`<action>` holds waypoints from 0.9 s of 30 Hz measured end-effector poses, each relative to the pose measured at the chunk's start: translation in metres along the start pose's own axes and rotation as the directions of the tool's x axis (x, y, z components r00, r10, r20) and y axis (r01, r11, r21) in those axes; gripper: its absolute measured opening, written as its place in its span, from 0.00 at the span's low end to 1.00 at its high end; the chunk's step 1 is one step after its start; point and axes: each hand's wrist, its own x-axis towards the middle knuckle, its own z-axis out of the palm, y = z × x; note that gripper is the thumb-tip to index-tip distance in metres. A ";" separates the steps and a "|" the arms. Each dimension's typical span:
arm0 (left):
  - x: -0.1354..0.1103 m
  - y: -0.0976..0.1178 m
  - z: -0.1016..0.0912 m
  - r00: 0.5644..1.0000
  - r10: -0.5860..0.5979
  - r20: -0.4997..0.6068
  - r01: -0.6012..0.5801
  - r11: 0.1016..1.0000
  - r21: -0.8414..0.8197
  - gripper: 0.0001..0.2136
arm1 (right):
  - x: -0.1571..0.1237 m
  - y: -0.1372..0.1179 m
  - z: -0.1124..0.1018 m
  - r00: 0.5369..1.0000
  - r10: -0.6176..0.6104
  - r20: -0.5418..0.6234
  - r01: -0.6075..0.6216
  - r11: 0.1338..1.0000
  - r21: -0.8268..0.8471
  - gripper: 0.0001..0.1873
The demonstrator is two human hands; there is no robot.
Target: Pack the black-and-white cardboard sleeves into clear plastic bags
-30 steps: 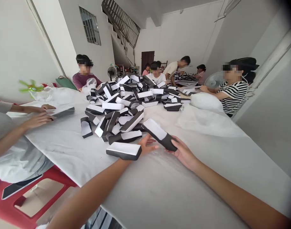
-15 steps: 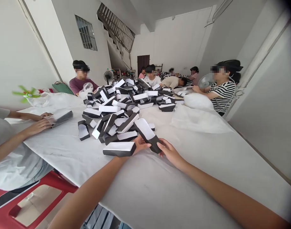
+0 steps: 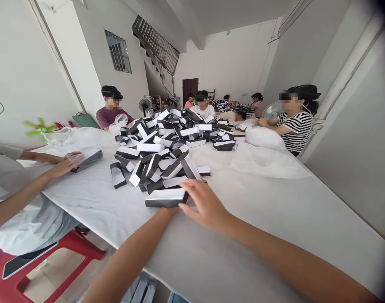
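Note:
A black-and-white paper box [image 3: 165,198] lies lengthwise at the near edge of the pile. My right hand [image 3: 206,204] is at its right end, thumb and fingers spread apart around that end; a firm grip does not show. My left forearm [image 3: 154,231] passes under the right hand, and the left hand itself is mostly hidden behind the box and the right hand. Just beyond, another black-and-white box [image 3: 191,169] stands tilted, its lower end covered by my right hand. Whether my left hand holds it cannot be seen.
A heap of similar boxes [image 3: 162,145] covers the table's middle. Clear plastic bags [image 3: 268,162] lie at the right. At the left, a co-worker's hands [image 3: 64,164] handle a bagged dark item. A red stool [image 3: 69,248] stands beside the white-covered table [image 3: 274,210].
My right hand has let go of the box both hands were holding and moved left to the end of the lengthwise box. The formerly held box now appears tilted farther back, turned differently.

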 end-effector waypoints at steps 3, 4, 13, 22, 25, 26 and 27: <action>-0.023 -0.002 -0.003 0.982 -0.058 -0.182 0.085 0.985 0.148 0.25 | 0.017 -0.019 0.019 0.988 -0.003 0.157 0.018 0.996 -0.091 0.26; -0.027 -0.001 -0.005 0.972 -0.068 -0.226 0.113 0.975 0.193 0.25 | 0.020 -0.021 0.023 0.983 0.015 0.183 0.000 0.997 -0.080 0.23; 0.015 0.016 -0.009 0.983 -0.057 0.173 0.114 0.934 -0.338 0.22 | 0.001 0.022 -0.038 0.952 0.122 -0.282 -0.079 0.984 0.158 0.22; 0.017 0.014 -0.005 0.976 -0.110 0.189 0.191 0.848 -0.495 0.29 | -0.035 0.071 -0.043 0.864 0.452 -0.222 -0.365 0.866 0.343 0.17; 0.018 0.012 -0.004 0.975 -0.104 0.196 0.185 0.869 -0.459 0.29 | -0.035 0.066 -0.038 0.892 0.420 -0.167 -0.341 0.868 0.360 0.17; 0.018 0.012 -0.004 0.973 -0.102 0.207 0.185 0.882 -0.434 0.29 | -0.036 0.064 -0.037 0.897 0.413 -0.160 -0.339 0.872 0.353 0.18; 0.018 0.013 -0.003 0.970 -0.102 0.219 0.186 0.896 -0.404 0.29 | -0.036 0.063 -0.035 0.900 0.407 -0.154 -0.338 0.877 0.340 0.18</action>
